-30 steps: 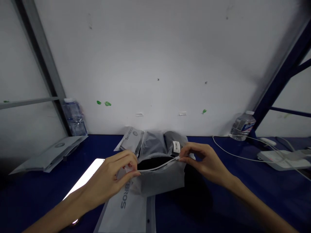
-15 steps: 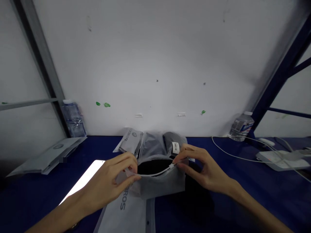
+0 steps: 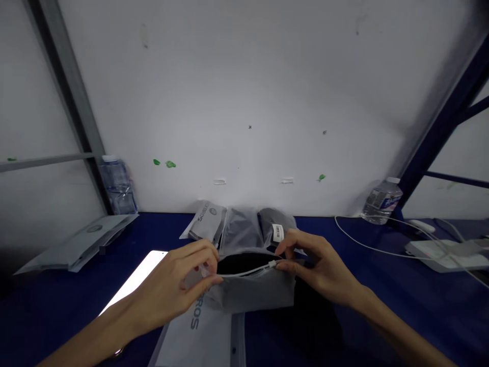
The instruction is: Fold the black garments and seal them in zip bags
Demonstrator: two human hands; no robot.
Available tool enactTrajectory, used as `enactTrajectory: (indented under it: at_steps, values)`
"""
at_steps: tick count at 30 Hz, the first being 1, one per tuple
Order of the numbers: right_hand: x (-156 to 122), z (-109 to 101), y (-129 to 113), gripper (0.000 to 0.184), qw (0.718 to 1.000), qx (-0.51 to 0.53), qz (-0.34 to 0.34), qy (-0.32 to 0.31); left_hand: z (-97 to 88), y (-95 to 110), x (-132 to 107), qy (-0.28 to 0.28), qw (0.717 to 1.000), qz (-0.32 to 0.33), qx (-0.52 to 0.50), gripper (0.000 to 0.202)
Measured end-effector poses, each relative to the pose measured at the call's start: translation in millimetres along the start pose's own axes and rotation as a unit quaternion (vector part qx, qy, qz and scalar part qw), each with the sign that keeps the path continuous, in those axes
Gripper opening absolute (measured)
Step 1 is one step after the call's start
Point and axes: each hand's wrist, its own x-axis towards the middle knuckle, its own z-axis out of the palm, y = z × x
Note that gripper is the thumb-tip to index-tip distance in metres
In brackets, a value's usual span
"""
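Note:
A frosted zip bag (image 3: 255,295) stands between my hands, its mouth gaping and something black inside. My left hand (image 3: 191,280) pinches the left end of the bag's rim. At the right end, my right hand (image 3: 309,257) has thumb and forefinger closed on the rim beside the white zip slider (image 3: 272,264). Under the bag lies a flat frosted bag (image 3: 191,339) with dark lettering. Just behind are a printed packed bag (image 3: 208,221), a plain packed bag (image 3: 242,229) and one with a white barcode label (image 3: 278,233).
A lit phone (image 3: 133,280) lies left of my left hand on the blue table (image 3: 382,306). Flat bags (image 3: 80,244) are stacked farther left. Bottles stand at the back left (image 3: 118,186) and back right (image 3: 382,201). A white cable (image 3: 362,244) runs to a power strip (image 3: 446,255).
The bag's mouth looks slightly narrower, and its right end with my right hand sits a little lower. My left hand keeps its pinch. The whole view has shifted slightly.

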Motion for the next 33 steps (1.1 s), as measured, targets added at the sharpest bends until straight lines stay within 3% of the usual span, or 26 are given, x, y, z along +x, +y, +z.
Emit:
enactTrajectory:
  at_steps: [7, 14, 26, 33]
  values:
    - [1, -1, -2, 0.008, 0.999, -0.012, -0.005, -0.047, 0.5, 2, 1, 0.001, 1.000, -0.012, 0.000, 0.013]
    - [-2, 0, -8, 0.026, 0.995, -0.014, -0.030, -0.093, 2.1, -1, 0, -0.005, 1.000, 0.002, 0.000, 0.013]
    - [-5, 8, -7, 0.007, 0.996, -0.064, -0.064, -0.028, 1.7, 4, 2, 0.006, 1.000, 0.000, 0.008, 0.013]
    - [-5, 8, -11, 0.027, 0.997, -0.040, -0.048, -0.045, 1.3, 5, 2, 0.003, 1.000, -0.009, 0.021, 0.012]
